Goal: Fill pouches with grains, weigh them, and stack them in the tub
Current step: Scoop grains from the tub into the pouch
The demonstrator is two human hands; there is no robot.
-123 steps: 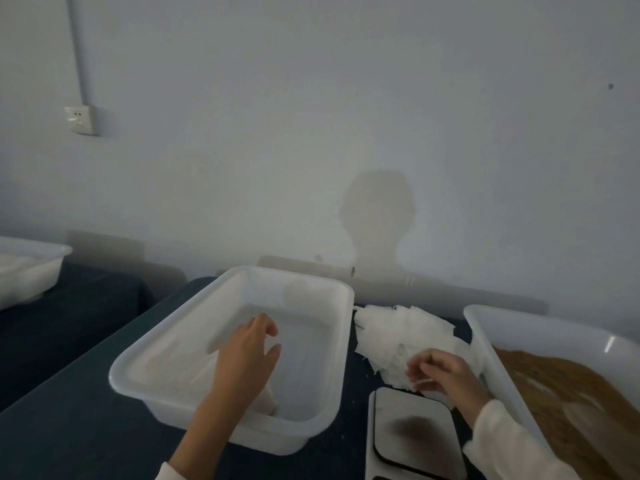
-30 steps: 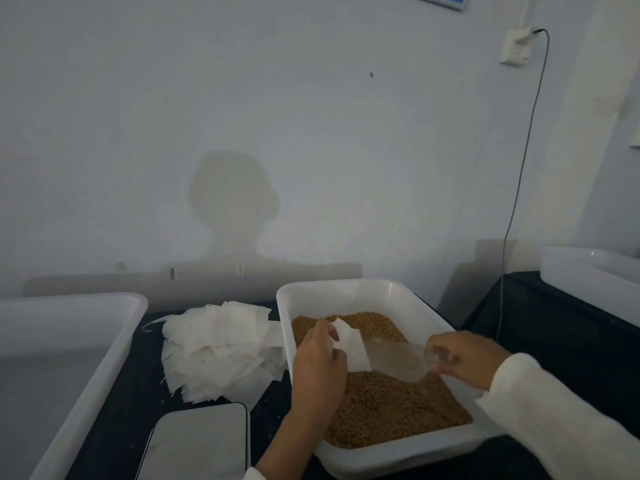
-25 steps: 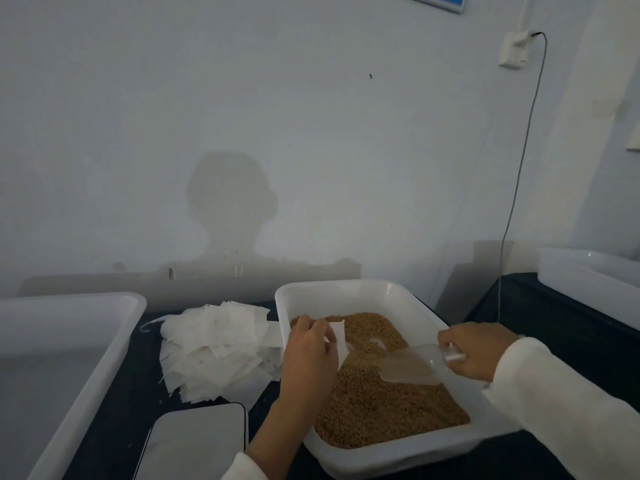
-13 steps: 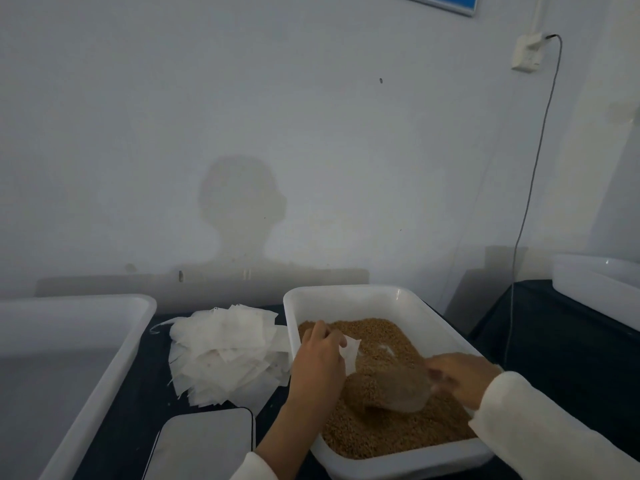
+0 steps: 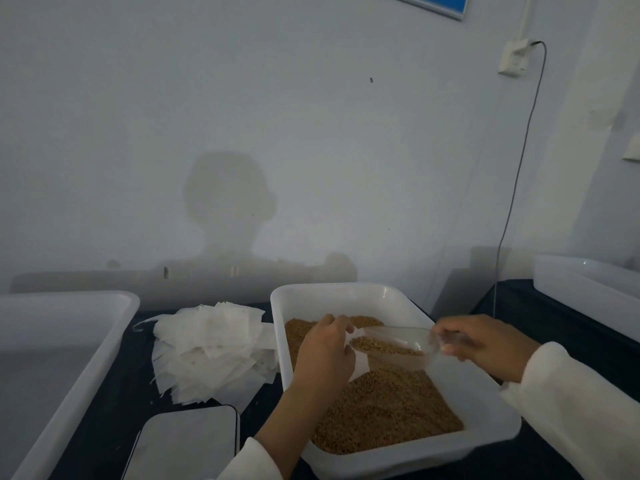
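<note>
Holding over the grain tub [image 5: 498, 434], left hand [image 5: 325, 355] pinches a pouch [image 5: 358, 367]; right hand [image 5: 485, 344] grips a clear scoop [image 5: 394, 346] of grains [image 5: 384, 407], its lip at the pouch | pouch mostly hidden behind the hand | left: pouch stack [image 5: 211, 348], scale [image 5: 187, 441] cut off, empty tub [image 5: 69, 344]

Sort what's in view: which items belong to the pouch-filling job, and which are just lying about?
In use: left hand holding pouch; right hand holding scoop; grain tub; spare pouches; scale; stacking tub.

Lying about: far-right tub; wall cable; socket.
</note>
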